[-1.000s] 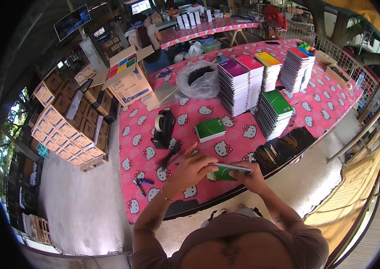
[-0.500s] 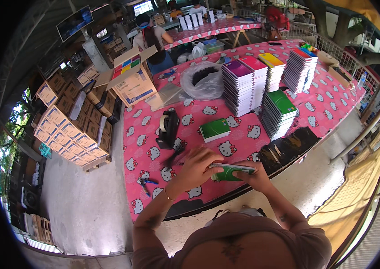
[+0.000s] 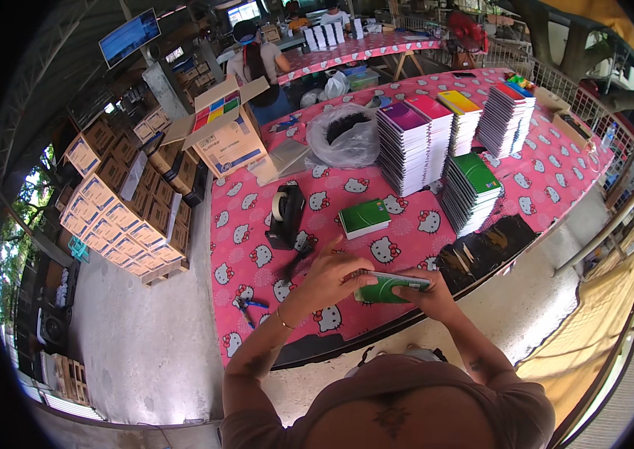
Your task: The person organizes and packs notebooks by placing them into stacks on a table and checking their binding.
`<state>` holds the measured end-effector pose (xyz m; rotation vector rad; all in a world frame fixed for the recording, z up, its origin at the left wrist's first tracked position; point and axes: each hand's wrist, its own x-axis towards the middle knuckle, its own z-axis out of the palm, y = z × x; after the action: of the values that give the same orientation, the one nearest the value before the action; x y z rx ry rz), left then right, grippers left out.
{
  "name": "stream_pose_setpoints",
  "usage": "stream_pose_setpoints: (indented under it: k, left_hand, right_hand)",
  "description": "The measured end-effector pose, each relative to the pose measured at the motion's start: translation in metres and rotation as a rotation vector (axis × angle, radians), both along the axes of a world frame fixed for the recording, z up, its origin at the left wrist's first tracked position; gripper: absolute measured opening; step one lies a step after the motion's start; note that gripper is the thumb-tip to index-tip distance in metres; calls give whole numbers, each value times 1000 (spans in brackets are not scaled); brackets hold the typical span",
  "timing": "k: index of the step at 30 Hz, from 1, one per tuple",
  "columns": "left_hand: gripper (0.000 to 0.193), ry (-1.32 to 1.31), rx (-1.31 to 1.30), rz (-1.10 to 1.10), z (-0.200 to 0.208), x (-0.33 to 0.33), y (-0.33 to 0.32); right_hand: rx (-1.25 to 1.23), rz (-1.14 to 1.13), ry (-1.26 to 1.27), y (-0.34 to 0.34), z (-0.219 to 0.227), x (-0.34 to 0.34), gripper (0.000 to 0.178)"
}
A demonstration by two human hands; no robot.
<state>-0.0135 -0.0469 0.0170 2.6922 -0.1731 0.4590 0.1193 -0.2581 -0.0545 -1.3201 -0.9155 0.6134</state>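
A green spiral notebook (image 3: 386,287) is held tilted above the near edge of the table. My right hand (image 3: 431,294) grips its right end, thumb across the cover. At its left end, by the wire binding, my left hand (image 3: 332,280) pinches the edge with thumb and fingers; exactly what lies between those fingertips is hidden. Just beyond my hands lies a small green pile of notebooks (image 3: 364,218). Thin dark strands (image 3: 298,259) lie beside my left hand, near a black tape dispenser (image 3: 285,217). Blue-handled pliers (image 3: 250,304) rest farther left.
Tall stacks of purple notebooks (image 3: 403,153), red, yellow and green ones (image 3: 473,193) stand on the right. A plastic bag of black coils (image 3: 343,136) sits behind. An open carton (image 3: 229,142) holds colourful notebooks. Stacked boxes (image 3: 126,224) stand left on the floor. A person (image 3: 255,63) works beyond.
The view has shifted slightly. My left fingers have curled closer around the notebook's left end, while my right hand keeps its grip.
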Motion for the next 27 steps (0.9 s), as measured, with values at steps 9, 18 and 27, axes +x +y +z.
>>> stream_pose_setpoints:
  k: [9, 18, 27]
  left_hand:
    - [78, -268, 612, 443, -66, -2, -44]
    - [78, -409, 588, 401, -24, 17, -29]
    - [82, -308, 498, 324, 2, 38, -36]
  right_hand:
    - [80, -131, 6, 14, 4, -9, 24]
    - [51, -113, 57, 21, 3, -10, 27]
    - [119, -195, 9, 25, 4, -14, 21]
